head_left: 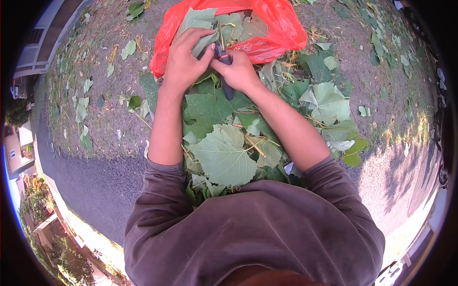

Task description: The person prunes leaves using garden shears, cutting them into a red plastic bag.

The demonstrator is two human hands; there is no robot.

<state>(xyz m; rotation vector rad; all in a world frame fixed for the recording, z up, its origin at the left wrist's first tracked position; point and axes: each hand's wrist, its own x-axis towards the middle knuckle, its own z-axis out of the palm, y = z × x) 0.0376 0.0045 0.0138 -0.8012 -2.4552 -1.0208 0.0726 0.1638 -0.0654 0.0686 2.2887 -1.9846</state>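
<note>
My left hand [183, 62] pinches a broad green leaf [197, 20] by its stem end, above the near side of a red plastic bag [289, 29]. In my right hand [238, 72] are pruning shears with dark handles [228, 90] and a bit of red near the pivot. Their blades point away from me, close to the leaf and my left fingertips; whether they touch the stem I cannot make out. More leaves lie inside the bag's open mouth. Under my wrists spreads a pile of large lobed leaves [225, 155], several with cut stems.
Bare soil [114, 86] with scattered leaves and dry bits lies on both sides. Nearer me is grey asphalt [95, 186]. More leaves [329, 102] heap up right of my right forearm. Buildings and plants show at the far left edge.
</note>
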